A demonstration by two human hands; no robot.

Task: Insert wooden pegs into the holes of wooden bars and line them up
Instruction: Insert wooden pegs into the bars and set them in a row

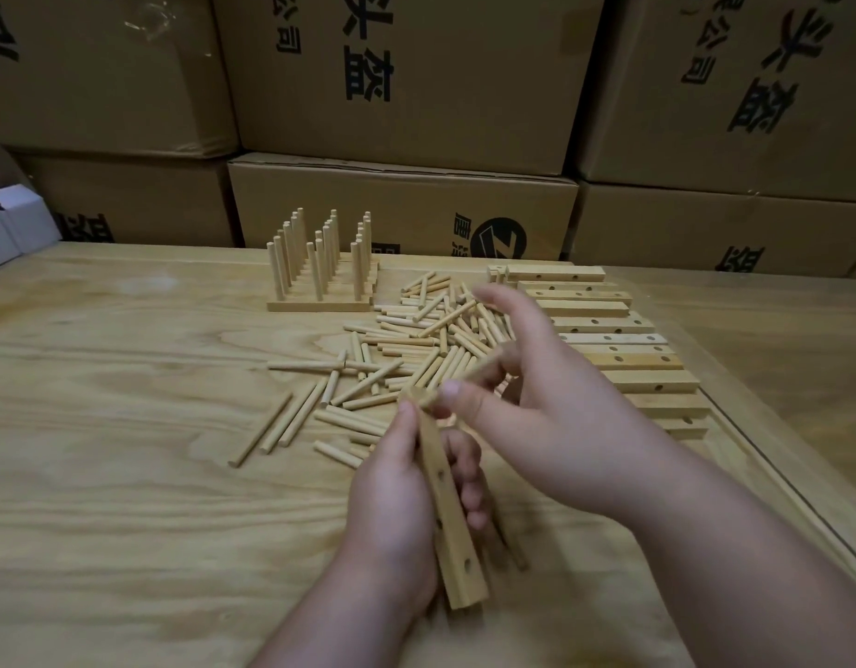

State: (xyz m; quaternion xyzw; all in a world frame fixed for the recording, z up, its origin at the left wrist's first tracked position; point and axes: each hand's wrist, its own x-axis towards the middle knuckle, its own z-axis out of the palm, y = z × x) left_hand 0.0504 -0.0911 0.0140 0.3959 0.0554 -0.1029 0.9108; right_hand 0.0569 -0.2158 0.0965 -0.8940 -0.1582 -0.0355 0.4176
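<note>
Hands over worktop (127, 426): left hand (397, 499) grips bar (445, 513); right hand (527, 402) pinches peg (464, 378) at its top hole.

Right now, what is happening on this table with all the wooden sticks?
A person is fitting pegs into drilled wooden bars. The left hand grips one bar, whose visible holes are empty, while the right hand pinches a peg at the bar's far end. Loose pegs lie in a pile beyond the hands. Finished bars with upright pegs stand lined up behind it, and unfilled bars lie to the right.
</note>
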